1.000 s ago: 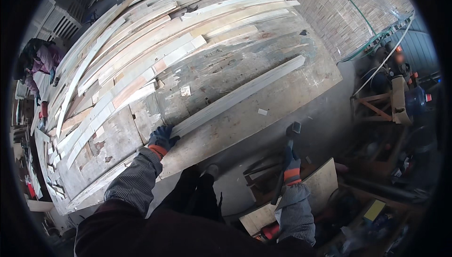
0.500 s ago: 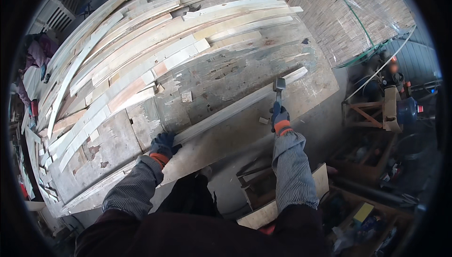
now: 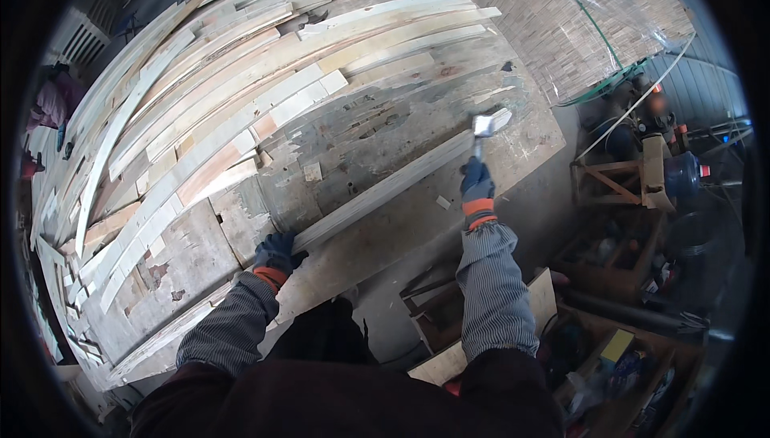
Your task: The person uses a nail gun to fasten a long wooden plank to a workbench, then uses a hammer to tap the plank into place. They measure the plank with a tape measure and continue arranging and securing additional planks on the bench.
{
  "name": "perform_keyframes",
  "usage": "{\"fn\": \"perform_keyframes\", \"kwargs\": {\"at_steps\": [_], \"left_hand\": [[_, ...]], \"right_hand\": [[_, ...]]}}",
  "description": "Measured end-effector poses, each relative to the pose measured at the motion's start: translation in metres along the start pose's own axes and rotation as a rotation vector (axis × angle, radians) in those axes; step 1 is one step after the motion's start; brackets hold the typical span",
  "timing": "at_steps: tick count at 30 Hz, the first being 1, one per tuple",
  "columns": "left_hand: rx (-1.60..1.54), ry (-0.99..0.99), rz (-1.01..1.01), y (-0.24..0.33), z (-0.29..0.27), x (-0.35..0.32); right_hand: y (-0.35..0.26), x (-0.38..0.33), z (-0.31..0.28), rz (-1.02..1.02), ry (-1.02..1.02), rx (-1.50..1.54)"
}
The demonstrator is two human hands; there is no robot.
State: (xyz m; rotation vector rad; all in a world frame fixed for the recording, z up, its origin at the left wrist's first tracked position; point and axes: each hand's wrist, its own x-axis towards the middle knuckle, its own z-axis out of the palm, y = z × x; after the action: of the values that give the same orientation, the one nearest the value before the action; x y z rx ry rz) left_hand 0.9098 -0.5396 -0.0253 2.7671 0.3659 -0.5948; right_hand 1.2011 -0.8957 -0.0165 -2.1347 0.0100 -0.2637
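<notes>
Left hand (image 3: 277,252): gloved dark with an orange cuff, closed over the near end of a long pale plank (image 3: 383,191), close to the workbench's near edge.
Right hand (image 3: 476,184): same kind of glove, clenched around the handle of a hammer (image 3: 487,127); metal head raised over the plank's far end, toward the bench's right edge.
Plank: flat on the worn workbench (image 3: 417,225), running diagonally from near edge to right edge.
Labels: small pale square scrap (image 3: 313,171) on the bench just beyond the plank.
Stack of pale boards (image 3: 241,93): piled across the bench's far and left side.
Arms: striped sleeves, left bent, right stretched forward.
</notes>
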Motion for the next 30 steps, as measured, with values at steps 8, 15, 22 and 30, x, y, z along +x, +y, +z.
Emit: {"fn": "perform_keyframes", "kwargs": {"at_steps": [8, 15, 22, 30], "left_hand": [[-0.201, -0.104, 0.127, -0.050, 0.003, 0.017], [-0.191, 0.372, 0.113, -0.002, -0.030, 0.010], [-0.102, 0.108, -0.093, 0.049, -0.012, 0.030], [-0.143, 0.284, 0.085, 0.024, -0.032, 0.032]], "right_hand": [[-0.057, -0.099, -0.051, 0.766, -0.220, 0.264], [-0.037, -0.142, -0.095, 0.814, -0.144, 0.320], [-0.073, -0.128, -0.105, 0.987, -0.299, 0.364], [-0.046, -0.110, -0.109, 0.990, -0.352, 0.349]]}}
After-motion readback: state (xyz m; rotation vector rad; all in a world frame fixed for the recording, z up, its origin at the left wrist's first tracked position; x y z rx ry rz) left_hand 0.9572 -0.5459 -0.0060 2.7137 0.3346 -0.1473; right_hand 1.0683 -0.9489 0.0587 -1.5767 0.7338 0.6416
